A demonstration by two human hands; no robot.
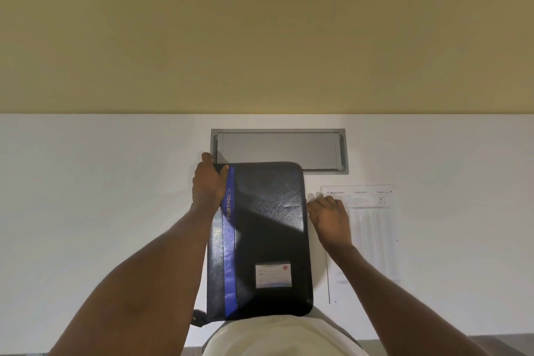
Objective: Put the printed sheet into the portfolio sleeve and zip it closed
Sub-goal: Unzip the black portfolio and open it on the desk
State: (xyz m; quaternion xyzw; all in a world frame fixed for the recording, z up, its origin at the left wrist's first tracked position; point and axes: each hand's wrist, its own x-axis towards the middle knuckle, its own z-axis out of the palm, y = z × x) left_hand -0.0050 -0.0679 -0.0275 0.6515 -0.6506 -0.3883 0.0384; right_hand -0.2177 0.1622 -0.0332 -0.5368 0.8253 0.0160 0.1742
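The left grip [209, 182] is clasping the far left corner of the portfolio sleeve [268, 228], which is lying closed on the tabletop [101, 196]. The right grip [329, 215] is curling at the sleeve's right edge; I cannot tell whether it is pinching anything. The printed sheet [372, 240] is lying outside, just beside the sleeve, so opening, inserting and zipping are all waiting to be done.

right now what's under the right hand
The printed sheet: its upper left edge runs under the right hand, on the white desk. The hand hides whether it pinches the paper.
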